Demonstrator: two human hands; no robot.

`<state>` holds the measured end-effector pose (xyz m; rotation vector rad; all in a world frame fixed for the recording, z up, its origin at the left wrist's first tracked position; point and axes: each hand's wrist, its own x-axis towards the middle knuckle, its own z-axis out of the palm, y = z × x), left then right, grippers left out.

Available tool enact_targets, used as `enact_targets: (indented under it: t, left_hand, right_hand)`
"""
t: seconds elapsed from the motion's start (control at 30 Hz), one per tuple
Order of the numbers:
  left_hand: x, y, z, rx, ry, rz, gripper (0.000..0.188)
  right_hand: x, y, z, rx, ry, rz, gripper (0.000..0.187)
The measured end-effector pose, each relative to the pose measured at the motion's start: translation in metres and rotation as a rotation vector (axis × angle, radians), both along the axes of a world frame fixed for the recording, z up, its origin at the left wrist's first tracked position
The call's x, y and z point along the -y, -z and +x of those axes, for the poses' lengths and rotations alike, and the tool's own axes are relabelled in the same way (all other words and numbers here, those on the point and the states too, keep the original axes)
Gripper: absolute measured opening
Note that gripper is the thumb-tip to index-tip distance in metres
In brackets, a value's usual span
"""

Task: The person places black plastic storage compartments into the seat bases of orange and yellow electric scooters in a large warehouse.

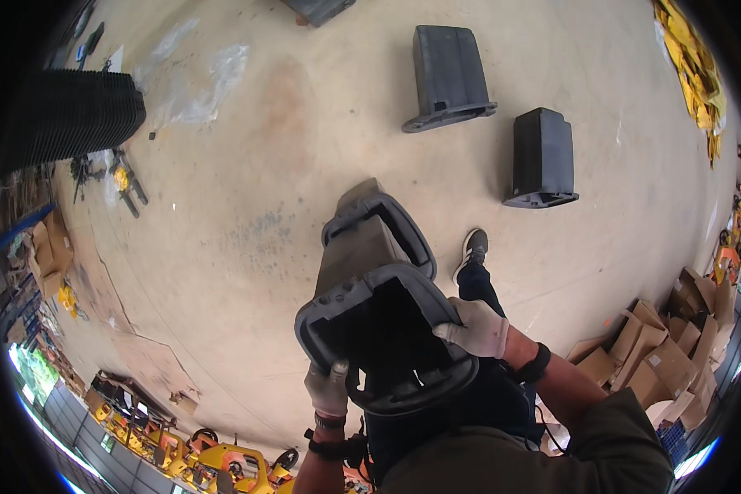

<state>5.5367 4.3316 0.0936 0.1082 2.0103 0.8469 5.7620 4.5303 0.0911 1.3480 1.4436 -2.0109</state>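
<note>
Near bin (329, 306): dark grey, held between the two sets of fingers, its mouth turned up toward the camera and its body running away beyond the fingertips.
Left hand (329, 391): gloved, gripping the rim's lower left corner; the thumb lies on the rim, the other fingers are mostly hidden, so how tightly they curl I cannot tell.
Right hand (476, 329): gloved, gripping the rim's right side; the thumb reaches over the edge toward the mouth, the remaining fingers bend around the outside, partly hidden.
Second bin (362, 191): just beyond the near bin, ahead of both hands' fingers; the near bin's far end seems to sit in its mouth, how deep I cannot tell.
Shoe (473, 251): dark with a pale sole, ahead of the right fingers, on the floor (263, 165).
Right-hand floor bin (543, 156): well beyond the right fingers, lying apart from the held pair.
Far floor bin (449, 70): farther out ahead of the right fingers, lying with its rim toward the person.
Black stack (78, 111): far out ahead and left of the left fingers.
Plastic sheet (214, 86): clear, crumpled, right of that stack, far ahead of the left fingers.
Cardboard (667, 354): a heap well to the right of the right fingers.
Yellow machines (222, 465): left of the left fingers and nearer the person's side.
</note>
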Motion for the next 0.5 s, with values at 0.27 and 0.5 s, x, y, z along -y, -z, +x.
enact_targets:
  t: [0.27,0.5]
  left_hand:
    - [-0.012,0.013,-0.007,0.027,0.012,0.031,0.052]
    - [-0.034,0.044,-0.012,0.037,0.041,0.08,0.045]
  right_hand:
    - [-0.009,0.0,-0.013,-0.001,0.005,0.128,0.034]
    - [-0.021,0.027,-0.01,-0.015,0.107,0.243,0.031]
